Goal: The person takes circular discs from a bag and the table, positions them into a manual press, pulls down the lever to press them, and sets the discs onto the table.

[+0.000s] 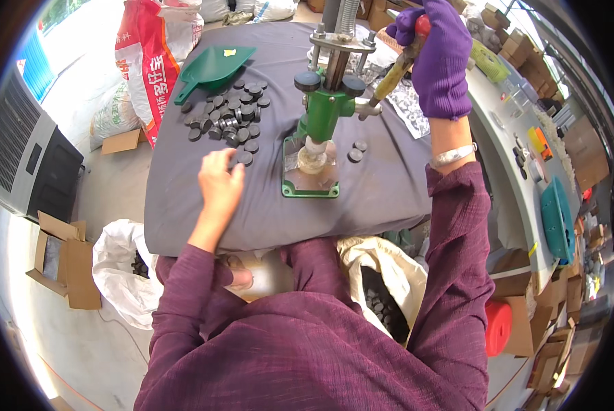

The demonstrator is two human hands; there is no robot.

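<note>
My bare left hand [220, 181] rests at the near edge of a pile of small black round discs [229, 113]. Its fingers are slightly bent, with the thumb apart from them, beside a nearest disc [245, 158]; whether the fingertips touch it is hard to see. In a purple knitted glove, my right hand [440, 58] is closed around the red-knobbed end of a press lever [393, 74], raised high on the right. That lever joins a green hand press [323, 113], whose base plate [311, 192] stands on the grey-covered table. White round tooling sits under its ram.
Two loose discs [355, 155] lie right of the press. A green dustpan [214, 68] is behind the pile. Below the table edge stand a white sack [119, 274] and a cream sack [396, 270], both holding dark pieces. A long side table [522, 171] runs along the right.
</note>
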